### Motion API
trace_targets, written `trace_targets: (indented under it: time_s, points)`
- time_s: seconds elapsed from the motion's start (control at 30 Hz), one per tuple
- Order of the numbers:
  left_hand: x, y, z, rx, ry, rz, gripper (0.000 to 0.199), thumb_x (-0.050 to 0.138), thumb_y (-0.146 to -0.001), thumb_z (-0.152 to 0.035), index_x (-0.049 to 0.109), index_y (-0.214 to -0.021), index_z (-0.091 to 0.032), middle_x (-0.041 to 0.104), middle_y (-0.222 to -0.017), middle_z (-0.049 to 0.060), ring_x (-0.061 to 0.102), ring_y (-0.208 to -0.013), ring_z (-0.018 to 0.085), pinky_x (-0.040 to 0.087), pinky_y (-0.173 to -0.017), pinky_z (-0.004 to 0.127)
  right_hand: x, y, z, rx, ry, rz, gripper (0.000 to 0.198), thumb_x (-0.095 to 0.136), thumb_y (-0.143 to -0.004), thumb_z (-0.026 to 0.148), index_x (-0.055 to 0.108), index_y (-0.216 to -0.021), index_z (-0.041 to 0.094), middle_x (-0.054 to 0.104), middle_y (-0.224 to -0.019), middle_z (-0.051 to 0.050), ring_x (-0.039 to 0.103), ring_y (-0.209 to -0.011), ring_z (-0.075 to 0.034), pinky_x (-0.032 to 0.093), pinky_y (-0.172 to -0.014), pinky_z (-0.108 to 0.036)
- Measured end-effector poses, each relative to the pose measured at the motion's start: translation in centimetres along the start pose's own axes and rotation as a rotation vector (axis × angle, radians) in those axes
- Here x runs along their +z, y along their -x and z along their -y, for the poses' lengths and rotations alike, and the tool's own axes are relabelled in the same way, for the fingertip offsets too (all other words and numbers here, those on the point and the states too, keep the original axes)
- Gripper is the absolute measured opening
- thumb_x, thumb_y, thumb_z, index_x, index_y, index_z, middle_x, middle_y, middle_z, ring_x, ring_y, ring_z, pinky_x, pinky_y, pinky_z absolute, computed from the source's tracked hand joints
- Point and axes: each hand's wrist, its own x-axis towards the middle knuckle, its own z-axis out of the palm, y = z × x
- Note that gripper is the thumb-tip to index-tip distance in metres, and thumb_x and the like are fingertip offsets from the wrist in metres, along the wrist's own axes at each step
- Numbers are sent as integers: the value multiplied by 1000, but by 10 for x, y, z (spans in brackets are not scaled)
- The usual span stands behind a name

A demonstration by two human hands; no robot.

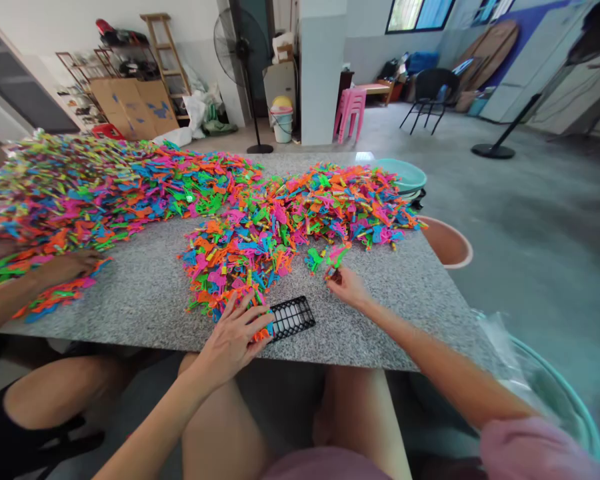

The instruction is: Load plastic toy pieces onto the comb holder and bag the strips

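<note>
My left hand lies over the near edge of a pile of small bright plastic pieces, its fingers spread and stretched out. Orange and blue pieces show under its fingertips. Touching or close beside these fingers is a black plastic grid tray, flat near the table's front edge; its left end is hidden. To the right of the tray, my right hand is closed in a pinch, with something small and dark at its fingertips that I cannot make out. Just beyond it lie loose green and pink pieces.
At the left, another person's hands work in a bigger heap of pieces on the speckled stone table. Basins, one turquoise and one orange-brown, stand by the right edge. A standing fan is behind.
</note>
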Motion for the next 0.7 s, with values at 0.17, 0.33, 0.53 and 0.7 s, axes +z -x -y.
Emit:
trace_targets:
  time_s: [0.17, 0.33, 0.53, 0.7]
  points:
    - [-3, 2, 0, -1, -8, 39, 30, 59, -90, -28, 62, -120, -26, 64, -126, 4, 41, -137, 30, 19, -118, 56, 49, 7, 32, 192, -343, 103, 28, 46, -92, 40, 55, -77, 18, 53, -59, 3, 53, -55, -13, 45, -55, -24]
    - [-9, 0, -2, -10, -19, 52, 29, 57, -92, -29, 62, -121, -26, 65, -126, 4, 41, -137, 28, 18, -119, 55, 50, -5, 41, 76, -26, 5, 31, 62, -84, 39, 58, -63, 17, 60, -75, -2, 56, -76, -14, 41, -67, -23]
    - [-10, -1, -3, -7, -20, 46, 29, 54, -93, -30, 63, -120, -26, 65, -126, 4, 40, -138, 30, 13, -119, 59, 34, 4, 32, 227, -39, 116, 21, 74, -72, 37, 65, -74, 18, 58, -58, 3, 55, -56, -13, 37, -57, -23]
    - [-10, 0, -3, -5, -32, 64, 31, 54, -93, -31, 60, -124, -27, 64, -128, 3, 37, -140, 30, 13, -119, 59, 55, 1, 58, 107, -101, 32, 29, 66, -71, 18, 59, -99, 19, 65, -77, 1, 60, -69, -16, 44, -66, -26]
